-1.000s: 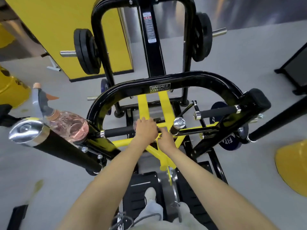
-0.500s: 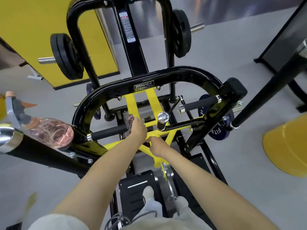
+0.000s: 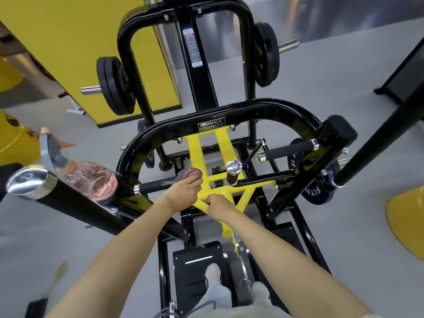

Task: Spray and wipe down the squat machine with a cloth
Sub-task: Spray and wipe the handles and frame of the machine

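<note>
The black and yellow squat machine point(image 3: 263, 111) fills the middle of the head view. My left hand point(image 3: 183, 191) grips a grey and pink cloth point(image 3: 187, 176) at the inner end of the left foam handle point(image 3: 151, 188). My right hand point(image 3: 218, 203) is curled round a bar of the yellow frame point(image 3: 206, 152) just below the left hand. A clear pink spray bottle point(image 3: 91, 182) with a grey trigger rests on the machine's left side, behind a black padded bar point(image 3: 68, 203).
Black weight plates point(image 3: 114, 86) hang on both upper pegs, and blue plates point(image 3: 314, 191) sit low on the right. A black bar point(image 3: 378, 138) slants in from the right. Yellow objects point(image 3: 406, 223) stand on the grey floor. My feet are on the black footplate point(image 3: 195, 260).
My left hand has shifted slightly left along the foam handle, and more of the cloth shows above it. The right hand keeps its hold on the yellow frame. The camera view has shifted.
</note>
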Motion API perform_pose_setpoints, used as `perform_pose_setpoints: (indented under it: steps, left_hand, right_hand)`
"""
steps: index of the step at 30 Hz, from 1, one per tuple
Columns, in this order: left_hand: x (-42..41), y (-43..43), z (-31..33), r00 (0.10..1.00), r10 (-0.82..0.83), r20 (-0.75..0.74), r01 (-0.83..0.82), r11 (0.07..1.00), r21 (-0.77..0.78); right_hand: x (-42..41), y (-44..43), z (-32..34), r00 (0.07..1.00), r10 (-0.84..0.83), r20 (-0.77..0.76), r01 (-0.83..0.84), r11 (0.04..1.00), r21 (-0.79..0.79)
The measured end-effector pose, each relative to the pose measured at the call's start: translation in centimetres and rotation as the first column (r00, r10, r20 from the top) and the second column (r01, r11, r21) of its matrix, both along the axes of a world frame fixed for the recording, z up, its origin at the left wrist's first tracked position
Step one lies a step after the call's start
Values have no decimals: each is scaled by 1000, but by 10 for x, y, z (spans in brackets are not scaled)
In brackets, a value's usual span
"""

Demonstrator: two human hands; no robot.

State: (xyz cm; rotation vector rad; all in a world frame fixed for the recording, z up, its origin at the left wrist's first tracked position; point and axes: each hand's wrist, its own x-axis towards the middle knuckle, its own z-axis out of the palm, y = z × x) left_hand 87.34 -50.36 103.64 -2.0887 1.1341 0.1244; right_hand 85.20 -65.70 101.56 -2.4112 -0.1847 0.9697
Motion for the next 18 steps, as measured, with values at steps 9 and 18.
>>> perform_pose_setpoints:
  steps: [9, 18]
  left_hand:
    - [-19, 10, 19, 937, 309, 161, -191, 841, -506]
    - [-27, 11, 3, 749, 658, -71, -470, 453, -757]
  right_hand:
    - [5, 11, 3, 999, -36, 22, 36, 999, 11]
    - [7, 16, 15, 980, -71, 185, 73, 997, -4]
